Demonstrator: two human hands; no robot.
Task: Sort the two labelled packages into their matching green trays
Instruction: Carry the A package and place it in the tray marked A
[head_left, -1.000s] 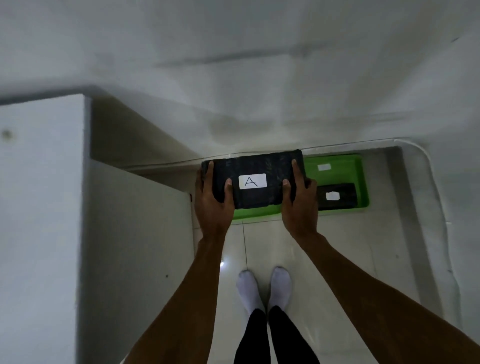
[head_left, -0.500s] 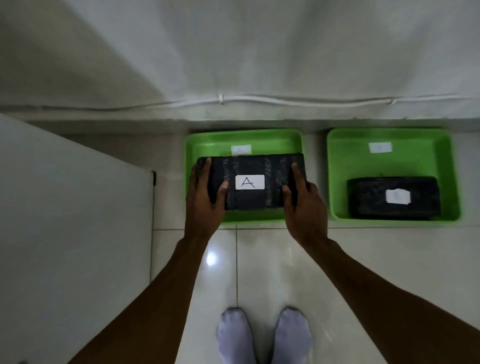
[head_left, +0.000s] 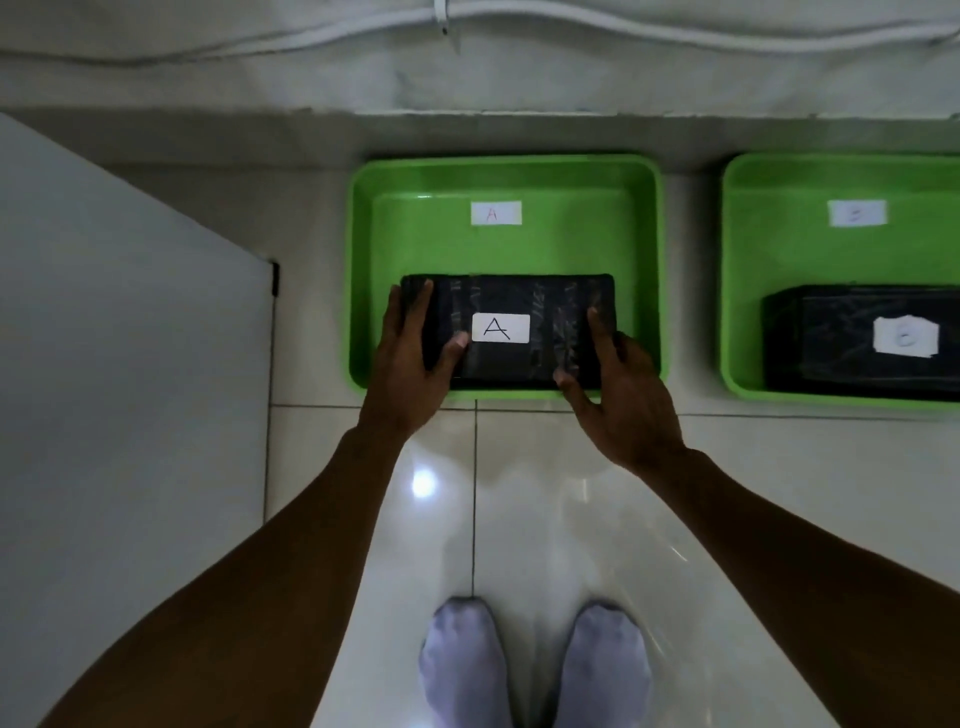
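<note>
A black wrapped package with a white label "A" (head_left: 550, 322) lies low in the front half of the left green tray (head_left: 509, 244), which carries its own "A" label at the back. My left hand (head_left: 410, 364) grips the package's left end, thumb on top. At the right end, my right hand (head_left: 623, 395) holds it with fingers along the edge. A second black package (head_left: 831, 338) with a white label rests in the right green tray (head_left: 810, 244), partly cut off by the frame edge.
Both trays sit on a glossy tiled floor (head_left: 545, 493) against a white wall with a cable (head_left: 519, 21) running along it. A white panel (head_left: 130, 338) stands at the left. My socked feet (head_left: 462, 660) are just behind the trays.
The view has come down closer to the floor. Both hands have lowered the "A" package from above the left tray down into its front half.
</note>
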